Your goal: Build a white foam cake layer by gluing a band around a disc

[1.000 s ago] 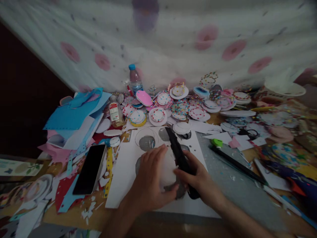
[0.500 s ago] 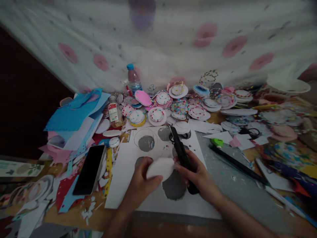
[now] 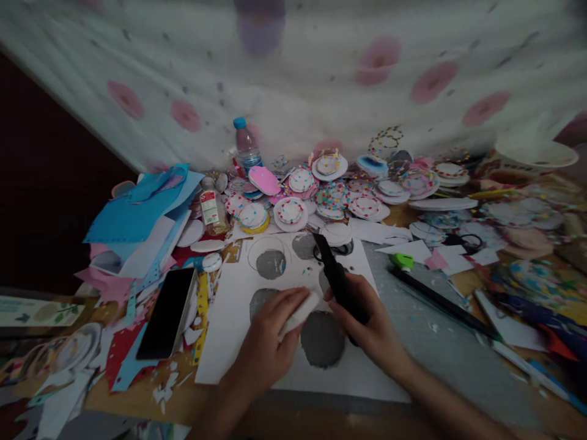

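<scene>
My left hand (image 3: 270,330) grips a small white disc (image 3: 300,315), tilted so mostly its edge shows. In my right hand (image 3: 367,321) is a long black tool (image 3: 337,278) that looks like a utility knife, its narrow end pointing up and away. The hands are close together over a white board (image 3: 229,342) with several round holes, and grey surface shows through them. A larger hole (image 3: 323,341) lies just below the disc. Black loops (image 3: 340,249), perhaps scissor handles, show behind the tool.
Decorated paper hats (image 3: 290,214) crowd the back beside a water bottle (image 3: 247,146) and a labelled bottle (image 3: 212,211). A phone (image 3: 167,311) and paper scraps lie left. On the grey mat (image 3: 440,360), a black stick-like tool (image 3: 444,302) lies by a green piece (image 3: 402,261).
My left hand has turned the disc from face-up to nearly edge-on, with its fingers now over the top. My right hand still holds the black tool, shifted slightly.
</scene>
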Demonstrator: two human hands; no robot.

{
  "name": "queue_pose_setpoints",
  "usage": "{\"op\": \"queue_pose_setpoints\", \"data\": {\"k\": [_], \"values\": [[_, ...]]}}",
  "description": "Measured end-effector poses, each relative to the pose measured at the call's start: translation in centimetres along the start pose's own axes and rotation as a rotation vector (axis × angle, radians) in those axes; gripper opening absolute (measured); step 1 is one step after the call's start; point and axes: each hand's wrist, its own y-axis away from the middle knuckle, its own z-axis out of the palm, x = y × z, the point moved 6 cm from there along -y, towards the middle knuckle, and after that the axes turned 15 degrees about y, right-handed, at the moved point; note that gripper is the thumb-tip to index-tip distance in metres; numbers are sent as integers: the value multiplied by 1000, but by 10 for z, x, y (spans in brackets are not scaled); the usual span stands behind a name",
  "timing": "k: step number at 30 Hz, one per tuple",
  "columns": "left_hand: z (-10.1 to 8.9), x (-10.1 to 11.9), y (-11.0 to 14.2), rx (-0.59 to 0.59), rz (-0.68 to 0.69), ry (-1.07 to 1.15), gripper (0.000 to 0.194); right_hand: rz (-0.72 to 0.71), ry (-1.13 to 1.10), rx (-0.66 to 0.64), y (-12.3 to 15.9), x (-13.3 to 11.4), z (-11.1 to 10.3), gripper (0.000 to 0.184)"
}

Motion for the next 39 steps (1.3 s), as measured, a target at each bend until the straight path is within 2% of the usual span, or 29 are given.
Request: {"op": "queue_pose_setpoints", "data": {"k": [3,5,7,11,12,13,15,17,19,21,23,26,29,31,34,36,39], "values": [[-5,-11,1,57,17,-62,42,71,30,36,1,7,-3,33],[-9,-17,5,87,2,-96,41,88,15,8,3,8,-1,34],[-17,-22,9,148,-27,-123,38,99,-43,-95,5,6,7,34],[-37,-27,21,345,-77,-177,30,127,-172,-426,10,5,32,29],[-41,-28,24,372,-81,-184,30,125,-145,-453,10,6,34,29],[-42,-29,26,383,-87,-189,30,111,-91,-428,7,8,33,31],[-43,-32,29,372,-106,-194,30,52,36,-262,1,10,23,38],[-41,-35,31,342,-126,-191,30,10,42,-117,-4,8,13,42],[-37,-37,30,304,-132,-188,30,41,-94,-164,-4,8,15,38],[-34,-37,29,268,-125,-193,31,100,-207,-331,-1,7,28,34],[-32,-35,27,255,-114,-196,31,115,-171,-408,2,7,35,33],[-26,-30,24,248,-90,-167,32,71,-38,-284,-1,9,28,36],[-17,-26,18,212,-87,-146,31,72,-47,-191,-3,11,15,35],[-11,-26,12,186,-110,-153,31,85,-4,-192,-3,9,9,34],[-7,-28,4,186,-136,-182,30,50,230,-193,-1,0,0,33],[-6,-28,0,205,-116,-213,28,24,383,-207,-1,-8,-4,27],[-5,-27,-3,210,-74,-288,27,53,496,-248,0,-15,-10,20]]}}
